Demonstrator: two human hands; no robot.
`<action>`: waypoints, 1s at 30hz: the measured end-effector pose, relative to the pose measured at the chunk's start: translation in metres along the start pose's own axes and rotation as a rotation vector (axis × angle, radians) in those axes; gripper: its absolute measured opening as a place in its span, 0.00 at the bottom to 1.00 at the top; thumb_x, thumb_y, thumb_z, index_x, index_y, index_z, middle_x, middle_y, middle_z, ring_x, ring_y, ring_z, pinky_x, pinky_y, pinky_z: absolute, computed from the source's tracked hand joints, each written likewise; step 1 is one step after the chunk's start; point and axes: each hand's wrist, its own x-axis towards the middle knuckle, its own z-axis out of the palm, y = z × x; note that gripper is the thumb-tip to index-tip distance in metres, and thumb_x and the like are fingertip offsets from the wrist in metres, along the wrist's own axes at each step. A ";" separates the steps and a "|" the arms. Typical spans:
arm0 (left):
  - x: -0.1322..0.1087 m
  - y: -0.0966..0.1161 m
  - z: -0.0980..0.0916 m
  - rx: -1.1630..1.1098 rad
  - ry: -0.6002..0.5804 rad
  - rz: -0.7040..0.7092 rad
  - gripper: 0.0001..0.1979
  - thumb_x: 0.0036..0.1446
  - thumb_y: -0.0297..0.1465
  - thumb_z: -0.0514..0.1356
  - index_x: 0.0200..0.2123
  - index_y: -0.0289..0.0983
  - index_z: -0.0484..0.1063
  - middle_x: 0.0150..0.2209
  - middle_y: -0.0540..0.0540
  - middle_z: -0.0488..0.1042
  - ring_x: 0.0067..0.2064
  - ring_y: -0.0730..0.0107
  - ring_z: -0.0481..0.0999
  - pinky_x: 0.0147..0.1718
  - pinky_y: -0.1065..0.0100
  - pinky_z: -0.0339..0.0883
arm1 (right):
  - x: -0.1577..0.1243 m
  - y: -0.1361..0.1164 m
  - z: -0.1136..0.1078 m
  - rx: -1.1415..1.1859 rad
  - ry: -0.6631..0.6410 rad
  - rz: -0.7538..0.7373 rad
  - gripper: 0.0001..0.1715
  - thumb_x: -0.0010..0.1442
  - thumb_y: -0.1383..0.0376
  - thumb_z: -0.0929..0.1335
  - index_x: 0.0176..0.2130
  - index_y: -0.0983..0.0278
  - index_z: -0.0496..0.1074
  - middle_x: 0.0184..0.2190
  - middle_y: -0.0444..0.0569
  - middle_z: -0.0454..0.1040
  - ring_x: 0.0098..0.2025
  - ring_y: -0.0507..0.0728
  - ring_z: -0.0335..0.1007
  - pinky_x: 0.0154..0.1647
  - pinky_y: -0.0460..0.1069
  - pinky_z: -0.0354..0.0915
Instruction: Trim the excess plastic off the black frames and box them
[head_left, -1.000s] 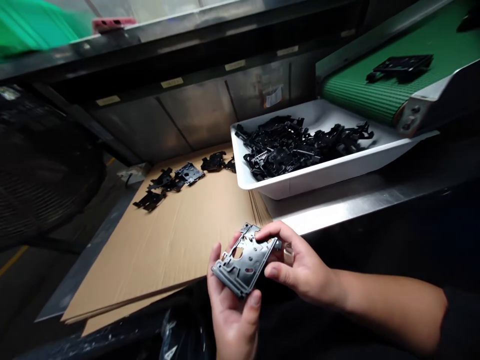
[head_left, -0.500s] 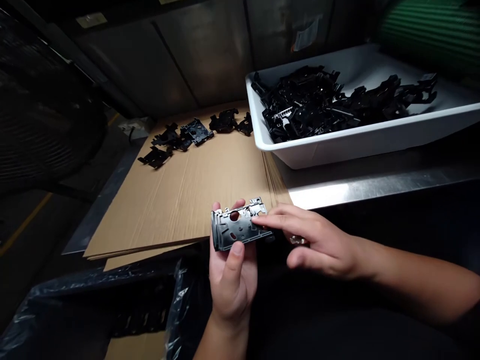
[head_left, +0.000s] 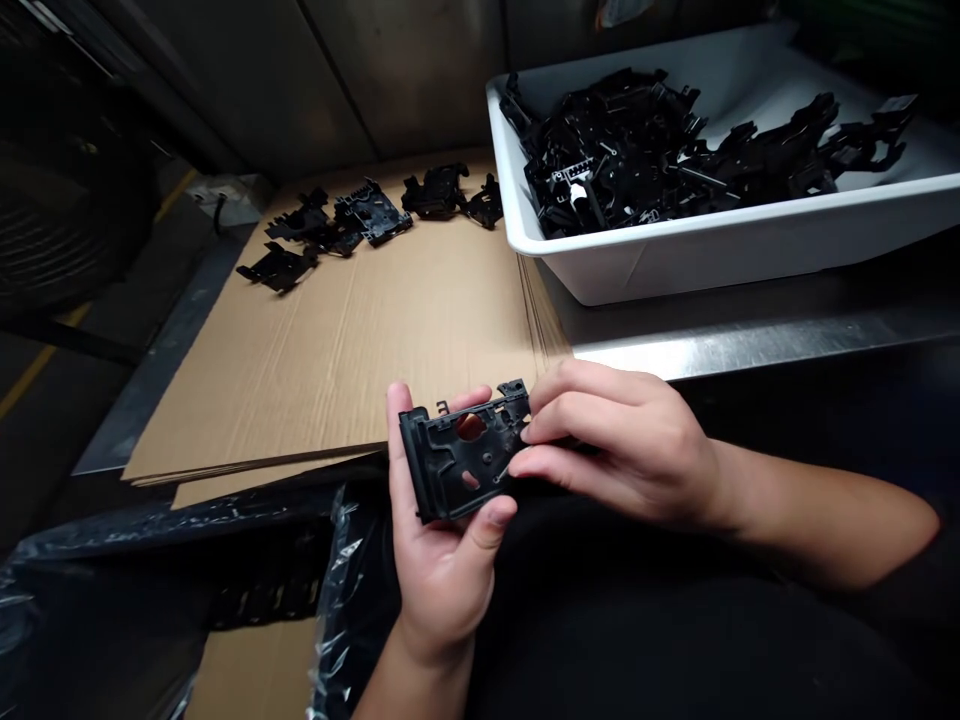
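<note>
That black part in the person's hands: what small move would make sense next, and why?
Probably setting it down on the cardboard sheet, though that is only a guess. The left hand cradles the black part while the right hand pinches its edge, so it could be lowered easily. The sheet lies just beyond, with similar black parts laid out at its far end.

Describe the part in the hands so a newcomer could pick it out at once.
Beside the white tub lies a cardboard sheet. At its near edge, the left hand cradles a black plate, the right hand gripping its side. Unlike the other parts, it is held.
</note>
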 end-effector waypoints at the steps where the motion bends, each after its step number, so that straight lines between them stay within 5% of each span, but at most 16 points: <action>1: -0.001 0.001 0.001 0.015 -0.005 0.005 0.49 0.64 0.30 0.74 0.80 0.56 0.55 0.69 0.42 0.76 0.69 0.58 0.78 0.69 0.62 0.71 | 0.000 -0.001 0.000 -0.021 -0.008 -0.015 0.15 0.76 0.58 0.72 0.40 0.66 0.77 0.38 0.52 0.78 0.36 0.53 0.73 0.38 0.48 0.70; 21: -0.001 0.007 0.009 0.085 0.027 0.075 0.48 0.60 0.38 0.77 0.79 0.53 0.60 0.64 0.41 0.78 0.65 0.54 0.80 0.68 0.56 0.72 | -0.005 -0.007 -0.005 -0.070 -0.048 -0.026 0.13 0.76 0.60 0.72 0.38 0.65 0.75 0.41 0.49 0.80 0.37 0.52 0.74 0.39 0.47 0.69; 30: -0.002 0.011 0.013 0.055 0.049 0.040 0.46 0.62 0.38 0.76 0.78 0.51 0.62 0.64 0.42 0.79 0.64 0.57 0.80 0.67 0.60 0.73 | -0.002 -0.010 -0.005 -0.047 -0.062 0.006 0.17 0.78 0.59 0.70 0.37 0.66 0.75 0.38 0.49 0.78 0.36 0.51 0.72 0.39 0.46 0.70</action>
